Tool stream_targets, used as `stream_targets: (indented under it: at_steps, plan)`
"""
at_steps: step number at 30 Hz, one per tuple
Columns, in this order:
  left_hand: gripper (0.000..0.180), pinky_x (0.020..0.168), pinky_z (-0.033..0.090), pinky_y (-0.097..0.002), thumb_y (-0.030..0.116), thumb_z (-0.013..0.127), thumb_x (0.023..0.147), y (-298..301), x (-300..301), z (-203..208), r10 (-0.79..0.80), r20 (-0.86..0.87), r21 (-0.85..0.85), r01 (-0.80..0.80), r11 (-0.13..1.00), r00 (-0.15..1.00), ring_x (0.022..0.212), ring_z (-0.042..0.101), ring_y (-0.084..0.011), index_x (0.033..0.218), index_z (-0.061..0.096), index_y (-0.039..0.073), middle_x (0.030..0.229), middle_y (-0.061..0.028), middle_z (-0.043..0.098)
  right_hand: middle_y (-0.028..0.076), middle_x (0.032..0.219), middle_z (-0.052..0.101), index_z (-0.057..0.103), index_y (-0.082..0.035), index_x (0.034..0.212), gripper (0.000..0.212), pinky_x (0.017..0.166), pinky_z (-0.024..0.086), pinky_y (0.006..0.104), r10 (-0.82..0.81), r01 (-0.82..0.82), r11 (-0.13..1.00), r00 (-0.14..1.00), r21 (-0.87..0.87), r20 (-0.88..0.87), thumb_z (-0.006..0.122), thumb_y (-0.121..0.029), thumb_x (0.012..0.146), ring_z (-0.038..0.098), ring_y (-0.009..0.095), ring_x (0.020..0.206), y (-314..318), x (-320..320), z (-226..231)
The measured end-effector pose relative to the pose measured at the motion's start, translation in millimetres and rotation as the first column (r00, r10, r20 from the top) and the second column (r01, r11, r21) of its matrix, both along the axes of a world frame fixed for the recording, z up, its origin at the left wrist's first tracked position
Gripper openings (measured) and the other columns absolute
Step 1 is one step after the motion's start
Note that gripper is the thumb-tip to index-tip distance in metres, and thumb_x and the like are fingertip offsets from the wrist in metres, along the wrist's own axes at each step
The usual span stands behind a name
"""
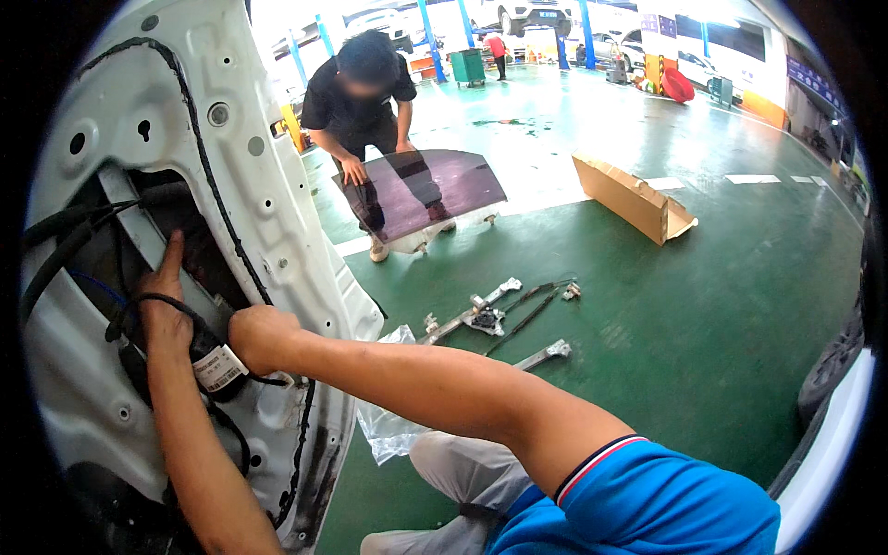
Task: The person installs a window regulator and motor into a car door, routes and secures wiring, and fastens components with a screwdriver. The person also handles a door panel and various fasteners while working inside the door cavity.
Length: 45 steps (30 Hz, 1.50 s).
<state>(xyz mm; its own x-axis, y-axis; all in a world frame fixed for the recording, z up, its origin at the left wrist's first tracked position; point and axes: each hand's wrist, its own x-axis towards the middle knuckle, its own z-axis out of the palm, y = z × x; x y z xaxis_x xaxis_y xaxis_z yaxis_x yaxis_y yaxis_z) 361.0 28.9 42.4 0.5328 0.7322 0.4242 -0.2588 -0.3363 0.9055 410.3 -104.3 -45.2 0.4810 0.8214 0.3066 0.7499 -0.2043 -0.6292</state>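
A white car door panel (pixel 268 203) stands on the left, with a large dark opening in its inner metal. My left hand (pixel 166 301) reaches into this opening, one finger stretched upward beside a grey metal rail (pixel 125 199); its other fingers are mostly hidden. At the opening's right edge my right hand (pixel 264 340) is closed, its fingertips turned inward, and whatever they grip is hidden. Just below and between my hands sits a black cylindrical part (pixel 222 372) with a white label. A black cable (pixel 171 300) crosses my left hand.
Another person (pixel 365 102) bends over, holding a tinted window glass (pixel 430 190) upright. On the green floor lie a metal window regulator (pixel 486 317), a clear plastic bag (pixel 388 430) and an open cardboard box (pixel 634 199). A wheel (pixel 832 356) is at the right rim.
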Motion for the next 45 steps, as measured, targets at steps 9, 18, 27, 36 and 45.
stream_targets:
  at_steps: [9, 18, 27, 36, 45]
  plan:
    - [0.044, 0.075, 0.050, -0.0326, 0.033, 0.080, 0.085, 1, 4, -2, -0.054, 0.073, -0.054, 0.058, 0.997, 0.996, 0.087, 0.059, -0.0178, 0.116, 0.066, 0.005, 0.102, -0.0047, 0.066, 0.020, 0.103, 0.072, 0.075, -0.003, 0.093, 0.023, 0.080, 0.056, 0.0466, 0.020, -0.022, 0.999, 0.997, -0.030, -0.069, 0.069, -0.007, 0.072, 0.069, 0.038, 0.100, -9, 0, 6]
    - [0.038, 0.069, 0.050, -0.0326, 0.033, 0.081, 0.084, -8, 2, 1, -0.037, 0.037, -0.053, 0.039, 0.998, 0.999, 0.078, 0.058, -0.0178, 0.108, 0.067, 0.006, 0.091, -0.0026, 0.064, 0.020, 0.105, 0.072, 0.075, -0.003, 0.093, 0.022, 0.082, 0.057, 0.0463, 0.036, -0.039, 0.995, 0.999, -0.091, -0.031, 0.070, -0.007, 0.072, 0.069, 0.036, 0.102, -10, 1, 6]
    - [0.056, 0.085, 0.050, -0.0408, 0.037, 0.083, 0.081, -5, 0, -2, -0.055, 0.077, 0.005, 0.055, 0.998, 0.995, 0.091, 0.061, -0.0238, 0.119, 0.064, 0.001, 0.104, -0.0085, 0.066, 0.020, 0.098, 0.072, 0.075, -0.003, 0.089, 0.020, 0.080, 0.056, 0.0465, 0.019, -0.019, 1.000, 0.998, 0.009, -0.055, 0.068, -0.009, 0.071, 0.069, 0.038, 0.098, 0, 5, -4]
    - [0.058, 0.092, 0.050, -0.0446, 0.032, 0.082, 0.083, -18, -4, 1, -0.066, 0.066, 0.024, 0.065, 0.998, 0.996, 0.101, 0.061, -0.0291, 0.126, 0.059, 0.003, 0.115, -0.0105, 0.065, 0.022, 0.105, 0.071, 0.075, -0.004, 0.095, 0.022, 0.084, 0.055, 0.0475, -0.066, 0.066, 0.998, 0.996, -0.014, -0.056, 0.067, -0.016, 0.079, 0.069, 0.038, 0.102, -8, -2, 2]
    - [0.020, 0.058, 0.050, -0.0344, 0.023, 0.079, 0.085, -30, -4, 3, -0.114, 0.126, -0.061, 0.122, 0.991, 0.986, 0.062, 0.058, -0.0203, 0.094, 0.066, 0.010, 0.076, -0.0032, 0.062, 0.017, 0.110, 0.072, 0.075, -0.009, 0.103, 0.029, 0.088, 0.054, 0.0469, 0.069, -0.060, 0.991, 0.995, -0.118, 0.074, 0.066, -0.024, 0.080, 0.068, 0.036, 0.105, 3, 11, -3]
